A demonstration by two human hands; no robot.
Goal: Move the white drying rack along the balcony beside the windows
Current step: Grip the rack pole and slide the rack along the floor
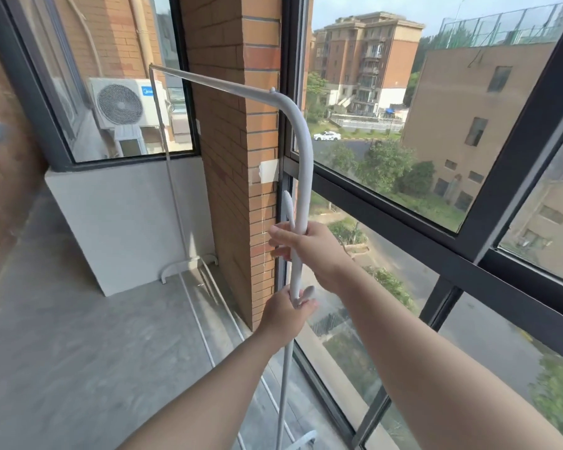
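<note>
The white drying rack (301,147) stands on the balcony floor, close to the dark-framed windows (468,251). Its near upright post rises in front of me and bends into a top bar that runs to the far corner. A far post drops to a curved foot by the low white wall. My right hand (309,251) grips the near post, just below a side hook. My left hand (286,311) grips the same post lower down, at another hook. Thin lower rails run along the floor beside the brick pillar.
A brick pillar (238,177) juts in between the two windows, right beside the rack. A low white wall (124,219) closes the far end. The grey concrete floor (78,352) spreads to the left. An air-conditioner unit sits outside the far window.
</note>
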